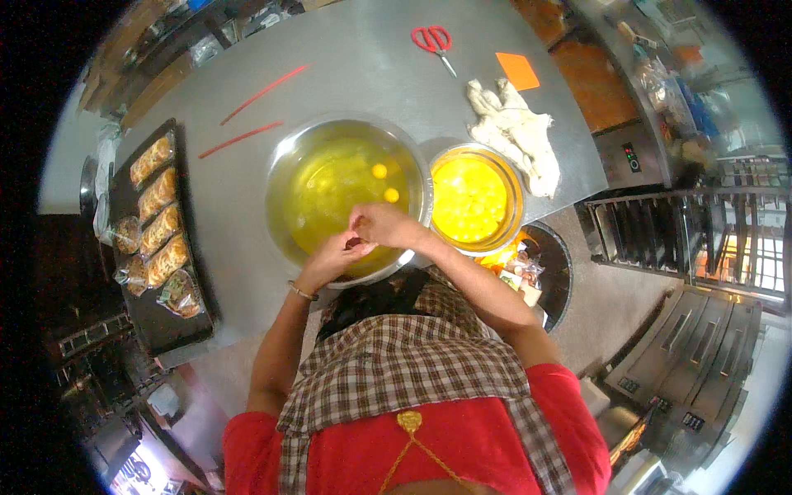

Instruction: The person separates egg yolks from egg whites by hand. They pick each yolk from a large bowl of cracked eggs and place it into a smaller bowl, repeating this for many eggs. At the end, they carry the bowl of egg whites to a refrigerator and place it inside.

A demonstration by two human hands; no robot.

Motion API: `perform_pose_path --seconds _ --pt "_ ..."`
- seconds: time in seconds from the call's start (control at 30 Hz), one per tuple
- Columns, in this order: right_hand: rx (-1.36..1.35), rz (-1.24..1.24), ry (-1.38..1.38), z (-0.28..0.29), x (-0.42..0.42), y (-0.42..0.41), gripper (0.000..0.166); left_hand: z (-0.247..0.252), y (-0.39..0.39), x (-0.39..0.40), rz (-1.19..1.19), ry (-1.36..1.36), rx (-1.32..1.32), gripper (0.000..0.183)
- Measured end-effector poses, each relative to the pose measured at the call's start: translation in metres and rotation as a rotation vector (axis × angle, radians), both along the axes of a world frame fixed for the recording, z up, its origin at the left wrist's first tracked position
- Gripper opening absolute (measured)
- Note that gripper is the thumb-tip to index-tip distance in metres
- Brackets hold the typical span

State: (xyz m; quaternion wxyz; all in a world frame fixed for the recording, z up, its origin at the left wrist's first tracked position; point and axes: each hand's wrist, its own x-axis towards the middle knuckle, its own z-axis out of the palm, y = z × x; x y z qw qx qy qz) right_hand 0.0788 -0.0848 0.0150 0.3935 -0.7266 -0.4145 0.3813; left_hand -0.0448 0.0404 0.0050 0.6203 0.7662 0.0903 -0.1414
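Note:
A large steel bowl (422, 244) holds clear yellowish egg white (328, 185). Two egg yolks (385, 182) float near its right side. Over the bowl's near part, my left hand (334, 257) and my right hand (387, 226) meet at the fingertips. Something small and brownish shows between the fingers, perhaps eggshell, but the fingers hide most of it. Close by on the right stands a smaller steel bowl (518, 213) filled with many egg yolks (469, 198).
A crumpled whitish cloth (516, 133) lies beyond the small bowl, near an orange scraper (518, 70) and red-handled scissors (436, 46). Two red sticks (241, 139) rest left of the large bowl. A dark tray (167, 337) carries wrapped breads. Below the table's right edge is a waste bin (560, 272).

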Motion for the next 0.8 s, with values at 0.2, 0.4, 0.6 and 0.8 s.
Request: perform_pose_path --seconds 0.2,0.4,0.6,0.8 --pt "0.003 -0.043 -0.432 0.036 -0.025 -0.005 0.014 -0.025 -0.023 0.010 0.221 -0.003 -0.496 0.027" --pt "0.182 -0.368 0.008 0.051 -0.018 -0.019 0.019 -0.003 -0.019 0.012 0.444 0.151 -0.773 0.026" --pt "0.272 -0.711 0.546 0.021 -0.031 -0.024 0.022 0.009 -0.018 0.019 0.507 0.072 -0.817 0.024" --pt "0.336 -0.732 1.206 0.003 -0.046 -0.015 0.024 0.014 -0.023 0.029 0.677 -0.036 -0.815 0.027"
